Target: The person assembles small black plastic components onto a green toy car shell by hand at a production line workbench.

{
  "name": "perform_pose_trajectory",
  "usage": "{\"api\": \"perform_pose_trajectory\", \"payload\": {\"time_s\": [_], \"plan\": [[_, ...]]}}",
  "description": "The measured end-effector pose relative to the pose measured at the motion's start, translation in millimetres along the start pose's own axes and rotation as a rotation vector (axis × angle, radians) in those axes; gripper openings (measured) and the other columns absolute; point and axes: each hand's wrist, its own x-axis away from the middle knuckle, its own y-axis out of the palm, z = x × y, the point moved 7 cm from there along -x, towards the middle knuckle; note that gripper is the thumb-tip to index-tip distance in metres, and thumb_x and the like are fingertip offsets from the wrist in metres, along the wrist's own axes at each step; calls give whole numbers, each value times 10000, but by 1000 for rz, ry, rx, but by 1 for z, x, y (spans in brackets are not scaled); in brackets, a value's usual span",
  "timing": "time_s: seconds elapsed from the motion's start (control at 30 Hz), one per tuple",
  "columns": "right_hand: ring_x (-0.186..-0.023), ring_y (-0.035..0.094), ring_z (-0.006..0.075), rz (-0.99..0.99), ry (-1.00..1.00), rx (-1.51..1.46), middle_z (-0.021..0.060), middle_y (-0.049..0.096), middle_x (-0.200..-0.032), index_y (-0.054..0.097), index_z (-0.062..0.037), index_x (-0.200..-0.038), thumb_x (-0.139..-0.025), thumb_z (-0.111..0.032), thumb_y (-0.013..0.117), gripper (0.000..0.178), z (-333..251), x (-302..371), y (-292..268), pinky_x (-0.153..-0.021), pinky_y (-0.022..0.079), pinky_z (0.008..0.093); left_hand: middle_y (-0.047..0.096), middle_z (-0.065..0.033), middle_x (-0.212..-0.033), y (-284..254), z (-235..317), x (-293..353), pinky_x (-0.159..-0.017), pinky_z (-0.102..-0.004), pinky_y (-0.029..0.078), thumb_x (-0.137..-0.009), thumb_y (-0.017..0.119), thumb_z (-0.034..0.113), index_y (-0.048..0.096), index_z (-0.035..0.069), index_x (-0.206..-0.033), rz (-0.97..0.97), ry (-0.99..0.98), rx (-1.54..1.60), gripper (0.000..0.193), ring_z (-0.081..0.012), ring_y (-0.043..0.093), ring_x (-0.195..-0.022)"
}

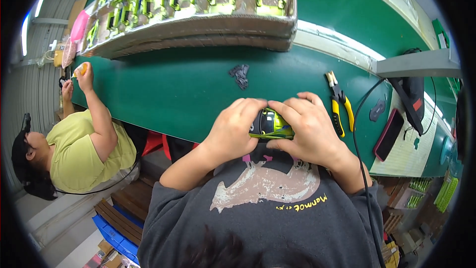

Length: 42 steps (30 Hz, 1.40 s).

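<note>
A small lime-green and black plastic toy car [270, 123] is held close to my body at the green table's near edge. My left hand [234, 125] closes on its left side, with the fingers curled over the far end. From the right, my right hand [311, 126] grips the other side, its thumb along the near edge. The fingers of both hands nearly meet above the car and hide much of it. Beyond my hands lies a small heap of flat black pieces [240, 75]. Pliers with yellow and black handles [341, 104] rest right of my right hand.
A cardboard box [198, 32] of lime-green car parts stands at the back left. To the right lie a phone [389, 135], a flat black piece [377, 110] and a black cable [358, 144]. A co-worker [87, 149] works at the left, holding something orange.
</note>
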Motion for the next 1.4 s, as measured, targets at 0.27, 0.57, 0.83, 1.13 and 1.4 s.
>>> {"api": "perform_pose_trajectory", "payload": {"time_s": [0.27, 0.57, 0.83, 1.13, 1.4], "plan": [[-1297, 496, 383, 292, 8, -186, 200, 536, -1356, 408, -67, -1461, -544, -422, 919, 1108, 3, -5, -51, -1073, 386, 484, 636, -62, -911, -96, -75, 3, -716, -305, 514, -765, 673, -40, 677, -10, -954, 206, -329, 261, 191, -170, 631, -834], [-1146, 582, 359, 167, 166, -324, 190, 545, -1304, 473, -26, -1378, -686, -225, 862, 818, 10, 3, -10, -945, 492, 412, 722, -97, -936, -389, -275, 3, -636, -288, 539, -730, 866, 175, 674, -42, -1097, 572, -772, -226, 467, -137, 676, -746], [-1120, 599, 359, 162, 271, -257, 175, 544, -1302, 509, -30, -1334, -718, -205, 841, 721, 15, 6, -8, -930, 504, 414, 702, -81, -765, -413, -319, -25, -570, -305, 516, -777, 824, 435, 728, -19, -1016, 54, -1042, -605, 522, -164, 645, -614], [-1131, 601, 365, 137, 404, -258, 191, 541, -1305, 538, -4, -1291, -735, -189, 822, 651, 31, 14, 9, -922, 509, 418, 678, -252, -1144, -479, -408, 15, -928, -399, 512, -718, 776, 557, 704, -44, -1090, 321, -1140, -1030, 711, -327, 664, -1095], [-1149, 586, 380, 144, 433, -235, 191, 543, -1307, 553, -14, -1281, -744, -217, 815, 632, 28, 15, 14, -928, 508, 419, 626, -265, -1253, -484, -427, 14, -1012, -411, 460, -678, 777, 622, 658, -67, -1184, 316, -1192, -943, 863, -336, 605, -1205]]}}
